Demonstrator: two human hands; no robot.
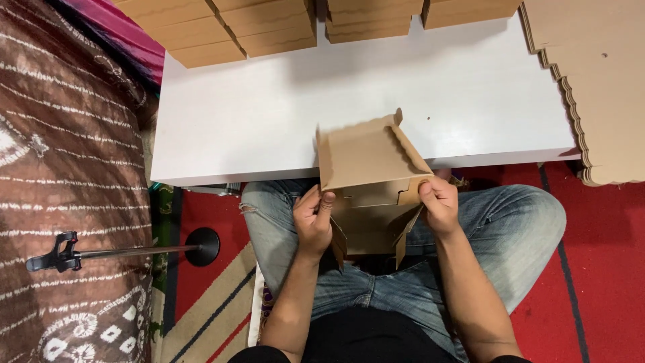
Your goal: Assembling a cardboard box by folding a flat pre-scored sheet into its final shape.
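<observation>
**Half-folded box held between both hands, over the lap**

The white desk (269, 101) fills the upper middle of the view, its near edge running left to right just beyond the person's knees. Along its far edge sit rows of folded boxes (222, 30); at the right a stack of flat blanks (598, 81) with scalloped edges overhangs the corner. A red rug (605, 269) covers the floor, a patterned brown cloth (60, 168) lies at the left, and a small stand (121, 252) with a round black base rests beside it.

The box (369, 181), a brown corrugated blank partly folded, is in the air above the crossed legs, not resting on the desk. Its long axis runs away from the body: the wide lid panel tilts up and forward over the desk's edge, while the tray part with its loose side flaps hangs down toward the lap.

The left hand (314, 218) is closed on the box's left side, thumb up along the wall. The right hand (438, 202) is closed on the right side, fingers curled over the corner. Both sit level, on opposite sides, equally near; the box lies directly between them.
</observation>
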